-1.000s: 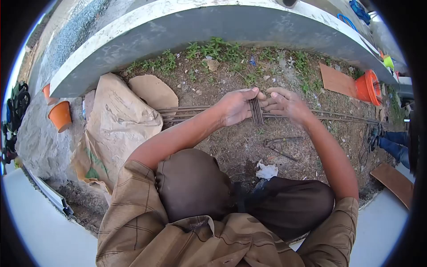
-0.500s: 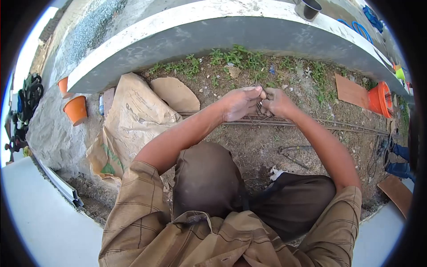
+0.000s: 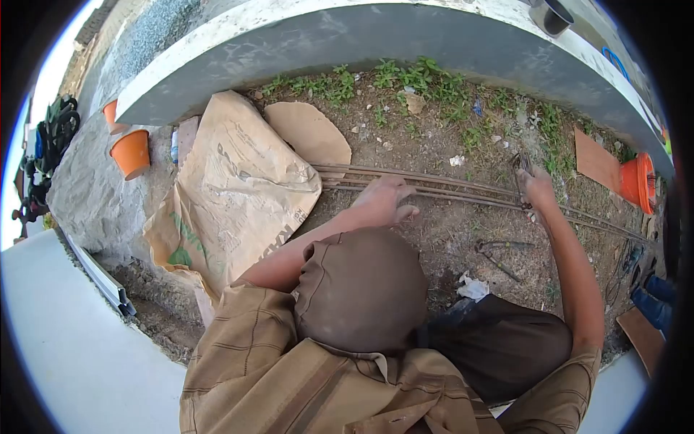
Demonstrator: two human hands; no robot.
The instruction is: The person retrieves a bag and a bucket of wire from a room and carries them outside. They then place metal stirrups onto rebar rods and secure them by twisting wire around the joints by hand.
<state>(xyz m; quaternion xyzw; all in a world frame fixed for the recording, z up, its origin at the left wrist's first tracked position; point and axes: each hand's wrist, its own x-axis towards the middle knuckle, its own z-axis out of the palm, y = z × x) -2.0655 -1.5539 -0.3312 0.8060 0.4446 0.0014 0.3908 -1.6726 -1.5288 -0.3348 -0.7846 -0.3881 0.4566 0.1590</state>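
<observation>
Long thin steel rods (image 3: 448,192) lie side by side across the ground in front of me. My left hand (image 3: 384,200) is over these rods left of the middle, thumb apart from the fingers, with its fingertips at the rods. Farther right, my right hand (image 3: 536,188) is closed around a bunch of dark bent-wire rebar stirrups (image 3: 519,165), which stand at the rods. The palm side of that hand is hidden. A pair of pincers (image 3: 502,254) lies on the soil, nearer to me than the rods.
A paper cement sack (image 3: 238,177) covers the rods' left end. Orange buckets (image 3: 130,154) stand at the left, another bucket (image 3: 637,182) at the right. A low wall (image 3: 376,40) runs behind. Another person's legs (image 3: 654,300) show at the right edge.
My hands were together above the rods with the wire pieces. Now they are apart: the right has moved right with the stirrups, the left down and left to the rods.
</observation>
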